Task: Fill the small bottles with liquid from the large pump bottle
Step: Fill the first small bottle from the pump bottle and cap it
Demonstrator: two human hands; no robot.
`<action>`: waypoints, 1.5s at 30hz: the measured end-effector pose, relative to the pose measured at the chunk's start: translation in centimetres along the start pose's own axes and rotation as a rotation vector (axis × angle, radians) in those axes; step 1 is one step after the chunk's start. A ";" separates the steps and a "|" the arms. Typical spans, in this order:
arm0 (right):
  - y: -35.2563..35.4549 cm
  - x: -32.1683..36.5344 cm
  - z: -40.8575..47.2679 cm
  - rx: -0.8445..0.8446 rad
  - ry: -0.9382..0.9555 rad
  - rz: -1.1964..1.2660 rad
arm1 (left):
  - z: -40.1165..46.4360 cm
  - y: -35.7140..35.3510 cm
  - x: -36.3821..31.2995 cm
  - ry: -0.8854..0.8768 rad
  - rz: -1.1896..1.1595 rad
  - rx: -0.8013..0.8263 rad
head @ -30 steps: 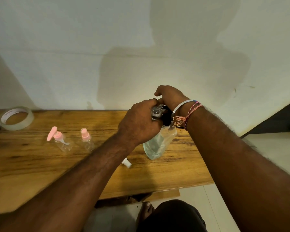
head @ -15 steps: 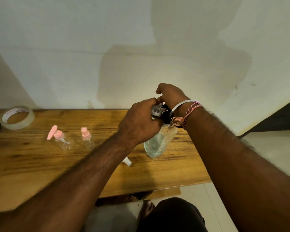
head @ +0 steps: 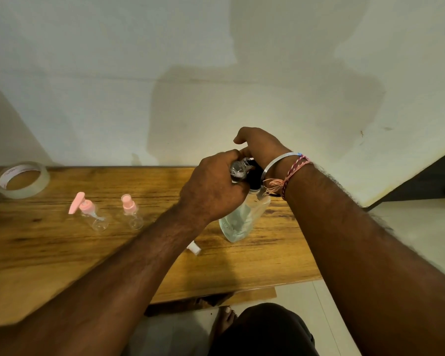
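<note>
Little has moved since a second ago: both my hands stay clustered at the top of the large pump bottle (head: 244,217), the right hand (head: 261,146) riding a touch higher over the black pump head (head: 253,176). My left hand (head: 213,186) curls around a small clear bottle (head: 239,170), holding its mouth up against the pump, presumably so each stroke lands inside. My right hand bears down on the pump head, fingers bent over it; how they grip underneath I cannot tell. The large bottle stands on the bench (head: 254,260) directly below both hands, leaning slightly. A small white cap (head: 194,248) lies on the bench just under my left forearm, probably off the bottle in hand. Well to the left of my left hand wait two more small bottles, one with a pink pump top (head: 88,210), one with a pink spray top (head: 131,209). Farther left rests a tape roll (head: 23,179).
</note>
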State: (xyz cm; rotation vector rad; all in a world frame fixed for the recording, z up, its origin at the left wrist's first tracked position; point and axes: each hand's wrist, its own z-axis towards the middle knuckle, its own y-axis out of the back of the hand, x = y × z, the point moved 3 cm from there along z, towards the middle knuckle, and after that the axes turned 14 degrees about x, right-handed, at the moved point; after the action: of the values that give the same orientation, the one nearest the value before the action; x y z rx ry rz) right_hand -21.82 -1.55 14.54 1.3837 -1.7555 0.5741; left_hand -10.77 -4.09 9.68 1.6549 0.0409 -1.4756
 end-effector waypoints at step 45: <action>-0.1 0.2 0.5 -0.021 -0.019 -0.015 | -0.1 0.0 0.1 0.014 -0.077 0.027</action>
State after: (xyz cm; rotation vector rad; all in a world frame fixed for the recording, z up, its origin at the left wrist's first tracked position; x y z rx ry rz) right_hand -21.94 -2.07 14.38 1.3908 -1.7594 0.5344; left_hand -10.66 -4.05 9.61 1.7022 0.0939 -1.5281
